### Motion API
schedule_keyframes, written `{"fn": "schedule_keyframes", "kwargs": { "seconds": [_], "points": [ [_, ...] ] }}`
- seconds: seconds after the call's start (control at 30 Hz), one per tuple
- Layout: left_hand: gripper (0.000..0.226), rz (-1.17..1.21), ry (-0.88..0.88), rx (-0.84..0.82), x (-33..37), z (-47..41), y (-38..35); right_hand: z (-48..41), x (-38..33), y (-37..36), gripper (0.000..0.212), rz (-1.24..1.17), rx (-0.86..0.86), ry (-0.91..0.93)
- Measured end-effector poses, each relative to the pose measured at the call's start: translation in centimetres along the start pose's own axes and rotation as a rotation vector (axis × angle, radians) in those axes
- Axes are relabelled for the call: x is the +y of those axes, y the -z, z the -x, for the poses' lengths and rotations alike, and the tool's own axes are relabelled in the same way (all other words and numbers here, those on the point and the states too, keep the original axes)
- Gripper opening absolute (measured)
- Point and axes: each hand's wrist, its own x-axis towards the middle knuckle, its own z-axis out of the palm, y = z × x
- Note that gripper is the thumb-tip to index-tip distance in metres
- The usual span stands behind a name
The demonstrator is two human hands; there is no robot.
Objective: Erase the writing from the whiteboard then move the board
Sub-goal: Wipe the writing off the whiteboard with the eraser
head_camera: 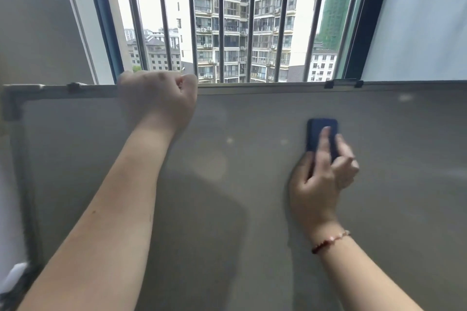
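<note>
A large whiteboard [252, 113] with a grey frame stands upright in front of a barred window and fills the lower part of the view. Its surface looks grey and shows no writing that I can make out. My left hand [161, 98] is curled over the board's top edge, left of centre, gripping it. My right hand [321, 177] presses a dark blue eraser [321, 134] flat against the board's right half, fingers spread over the eraser's lower part. A beaded bracelet circles my right wrist.
Behind the board is a window [227, 20] with vertical metal bars and apartment blocks outside. Black clips [328, 84] sit on the board's top edge at left and right. A grey wall [32, 20] rises at the left, a pale panel [417, 20] at the right.
</note>
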Motion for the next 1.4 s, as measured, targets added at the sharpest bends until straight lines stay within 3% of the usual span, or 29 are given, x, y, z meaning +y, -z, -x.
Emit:
{"fn": "schedule_keyframes", "kwargs": {
  "seconds": [0.2,0.33,0.4,0.53,0.63,0.7,0.83,0.9,0.97,1.03,1.17,1.23,1.4],
  "points": [
    [0.052,-0.009,-0.011,-0.005,-0.1,0.0,0.0,8.0,-2.7,0.7,0.051,-0.169,-0.389,0.704],
    [0.051,-0.01,-0.032,-0.001,-0.1,0.0,-0.1,6.1,-1.1,0.8,0.051,-0.152,-0.427,0.94],
    [0.05,-0.009,-0.039,0.0,0.0,0.1,-0.2,2.9,0.5,0.8,0.049,-0.117,-0.327,0.791],
    [0.054,-0.008,-0.037,-0.005,0.1,0.0,-0.2,-3.1,1.9,0.6,0.045,-0.124,-0.05,0.104],
    [0.056,-0.011,-0.047,-0.017,0.3,0.1,-0.2,-3.9,-0.3,-0.5,0.047,-0.146,0.054,-0.219],
    [0.056,-0.013,-0.041,-0.019,0.2,0.1,-0.2,-2.2,-2.6,-0.8,0.046,-0.157,0.037,-0.127],
    [0.056,0.0,-0.048,-0.042,-0.2,0.0,-0.2,5.0,-3.9,0.2,0.045,-0.215,-0.359,0.702],
    [0.056,-0.007,-0.055,-0.032,-0.2,0.0,-0.2,6.2,-1.9,0.7,0.046,-0.231,-0.476,0.886],
    [0.054,-0.005,-0.063,-0.013,0.1,0.1,-0.4,5.6,0.5,1.3,0.046,-0.217,-0.479,0.884],
    [0.049,-0.008,-0.066,-0.003,0.2,0.1,-0.4,4.4,2.3,1.8,0.043,-0.18,-0.378,0.742],
    [0.051,-0.03,-0.057,0.014,0.1,0.1,-0.6,0.7,4.3,2.6,0.04,-0.122,-0.092,0.041],
    [0.054,-0.046,-0.056,0.011,0.2,0.2,-0.6,-0.5,4.4,2.8,0.045,-0.121,-0.062,-0.157],
    [0.058,-0.053,-0.056,-0.02,-0.5,0.0,-0.5,-0.1,3.4,4.2,0.047,-0.197,-0.235,0.081]
  ]
}}
